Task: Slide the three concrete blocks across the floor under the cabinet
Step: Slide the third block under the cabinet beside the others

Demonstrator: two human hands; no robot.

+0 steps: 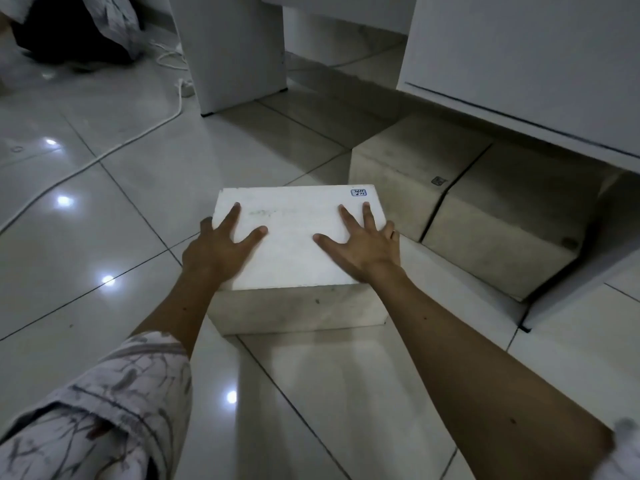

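Note:
A pale concrete block point(294, 216) lies on the tiled floor in the middle, with a small blue-edged label at its far right corner. My left hand point(218, 247) grips its left edge, fingers spread over the top. My right hand point(363, 244) lies on the top near the right edge, with its outer fingers curled over that edge. To the right, two more concrete blocks stand side by side, the far one point(408, 168) and the near one point(509, 223), partly beneath the white cabinet point(526, 64). The near block's right end is hidden in shadow under the cabinet.
A white cabinet leg panel point(232, 50) stands at the back centre. A white cord point(138, 136) trails across the floor on the left. A dark bundle with cloth point(69, 26) lies at the far left corner. The glossy tiles point(104, 220) reflect ceiling lights.

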